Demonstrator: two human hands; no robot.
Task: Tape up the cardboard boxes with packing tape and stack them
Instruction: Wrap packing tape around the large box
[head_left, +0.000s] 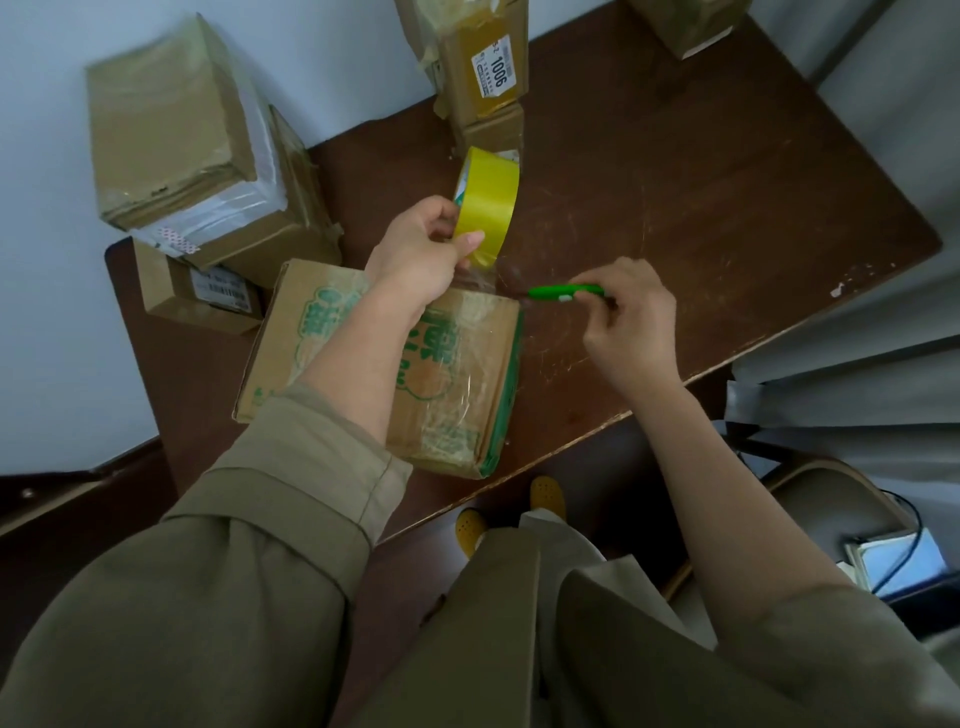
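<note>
— What are your hands gripping?
— My left hand (421, 244) pinches the yellow tape roll (485, 208), a clear strip running to the printed cardboard box (447, 374). My right hand (631, 322) curls round a green cutter (566, 292).
— Where is the box?
— At the table's (727, 182) front edge; taped boxes (197, 156) are stacked at its left corner.

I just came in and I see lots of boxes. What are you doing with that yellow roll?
A person is taping a printed cardboard box on the brown table. The left hand holds the yellow tape roll above the box, with a clear strip running down to it. The right hand holds a green cutter near that strip. Other boxes sit stacked at the table's far left.
</note>
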